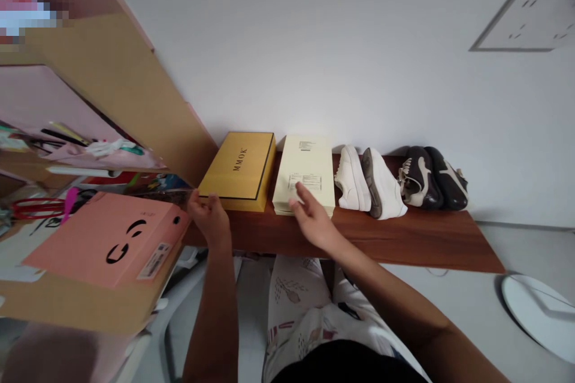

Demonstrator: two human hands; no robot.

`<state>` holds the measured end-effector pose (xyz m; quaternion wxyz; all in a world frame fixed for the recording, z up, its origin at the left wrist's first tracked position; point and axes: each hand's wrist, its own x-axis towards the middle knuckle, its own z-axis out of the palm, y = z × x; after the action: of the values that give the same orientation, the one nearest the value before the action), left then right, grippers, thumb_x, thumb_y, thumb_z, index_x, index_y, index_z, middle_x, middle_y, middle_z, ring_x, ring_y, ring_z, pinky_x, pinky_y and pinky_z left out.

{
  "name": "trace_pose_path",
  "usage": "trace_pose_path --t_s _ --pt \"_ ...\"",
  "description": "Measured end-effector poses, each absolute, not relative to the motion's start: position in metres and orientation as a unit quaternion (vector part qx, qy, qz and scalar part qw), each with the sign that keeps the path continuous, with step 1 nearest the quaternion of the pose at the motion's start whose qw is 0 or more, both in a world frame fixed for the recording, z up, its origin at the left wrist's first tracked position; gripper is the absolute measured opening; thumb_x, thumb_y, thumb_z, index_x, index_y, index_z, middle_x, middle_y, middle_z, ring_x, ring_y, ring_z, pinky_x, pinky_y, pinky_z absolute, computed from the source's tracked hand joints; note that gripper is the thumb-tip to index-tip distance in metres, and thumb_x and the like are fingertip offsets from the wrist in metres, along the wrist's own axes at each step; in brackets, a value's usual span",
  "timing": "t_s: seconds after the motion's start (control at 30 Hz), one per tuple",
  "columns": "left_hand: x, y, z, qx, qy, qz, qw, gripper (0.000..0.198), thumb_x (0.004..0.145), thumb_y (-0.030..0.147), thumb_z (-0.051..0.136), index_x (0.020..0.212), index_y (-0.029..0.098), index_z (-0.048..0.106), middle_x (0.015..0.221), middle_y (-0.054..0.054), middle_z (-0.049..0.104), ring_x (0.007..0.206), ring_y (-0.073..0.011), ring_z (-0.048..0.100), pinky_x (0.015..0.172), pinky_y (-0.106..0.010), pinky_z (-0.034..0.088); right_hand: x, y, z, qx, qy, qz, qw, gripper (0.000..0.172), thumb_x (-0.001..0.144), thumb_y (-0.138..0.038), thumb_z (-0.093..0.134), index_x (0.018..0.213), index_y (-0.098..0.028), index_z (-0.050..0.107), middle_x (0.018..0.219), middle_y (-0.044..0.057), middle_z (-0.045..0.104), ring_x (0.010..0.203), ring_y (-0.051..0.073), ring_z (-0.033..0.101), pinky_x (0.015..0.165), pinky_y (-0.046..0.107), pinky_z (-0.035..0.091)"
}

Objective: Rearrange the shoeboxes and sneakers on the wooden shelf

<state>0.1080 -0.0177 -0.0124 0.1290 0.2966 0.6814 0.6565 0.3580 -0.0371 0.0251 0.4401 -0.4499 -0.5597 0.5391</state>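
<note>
My left hand [210, 216] is at the near left corner of a yellow shoebox [240, 164] marked MMOK. Its thumb and fingers are apart, and I cannot tell whether they touch the box. My right hand [313, 219] is held over the near edge of a cream shoebox [306, 161], with fingers spread and nothing in them. Both boxes lie closed, side by side, on a dark wooden bench [359, 239]. To their right stands a pair of white sneakers [353, 179], one tipped on its side. Farther right is a pair of black sneakers [424, 179].
A pink shoebox [108, 239] rests on the desk [90, 305] at left, beside scissors with red handles [38, 208]. A tan panel [130, 84] rises between desk and bench. Behind is a white wall with a socket plate [525, 21]. A round white object [541, 314] is at lower right.
</note>
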Motion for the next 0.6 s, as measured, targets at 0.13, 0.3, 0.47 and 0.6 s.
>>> trace_pose_path --t_s 0.13,0.3,0.47,0.6 --pt "0.16 -0.027 -0.006 0.365 0.632 0.669 0.141 0.049 0.088 0.048 0.058 0.125 0.016 0.052 0.129 -0.013 0.058 0.123 -0.0232 0.054 0.11 -0.038 0.037 0.412 -0.018 0.019 -0.499 -0.531 0.48 0.489 0.08 0.085 -0.065 0.057 0.151 -0.024 0.038 0.157 0.009 0.036 0.143 0.029 0.038 0.117 0.048 0.032" --pt "0.216 -0.037 -0.031 0.422 0.642 0.57 0.292 0.052 0.089 0.055 0.056 0.127 0.019 0.058 0.136 -0.014 0.058 0.127 -0.0249 0.053 0.11 -0.037 0.037 0.439 0.0 -0.013 -0.535 -0.51 0.457 0.495 0.076 0.084 -0.063 0.058 0.145 -0.019 0.046 0.152 0.01 0.044 0.142 0.027 0.04 0.118 0.045 0.03" --pt "0.231 -0.029 -0.069 0.441 0.679 0.496 0.313 0.054 0.093 0.057 0.047 0.121 0.014 0.061 0.128 -0.018 0.063 0.125 -0.0286 0.055 0.109 -0.042 0.038 0.43 0.007 -0.036 -0.539 -0.489 0.504 0.466 0.06 0.084 -0.057 0.059 0.132 -0.02 0.058 0.134 0.009 0.063 0.129 0.027 0.055 0.114 0.043 0.036" --pt "0.229 -0.021 -0.079 0.471 0.673 0.492 0.289 0.051 0.093 0.056 0.046 0.116 0.014 0.064 0.124 -0.018 0.065 0.124 -0.029 0.056 0.11 -0.043 0.037 0.422 0.009 -0.045 -0.55 -0.474 0.508 0.463 0.056 0.086 -0.056 0.057 0.129 -0.021 0.059 0.128 0.008 0.067 0.124 0.026 0.058 0.112 0.045 0.038"
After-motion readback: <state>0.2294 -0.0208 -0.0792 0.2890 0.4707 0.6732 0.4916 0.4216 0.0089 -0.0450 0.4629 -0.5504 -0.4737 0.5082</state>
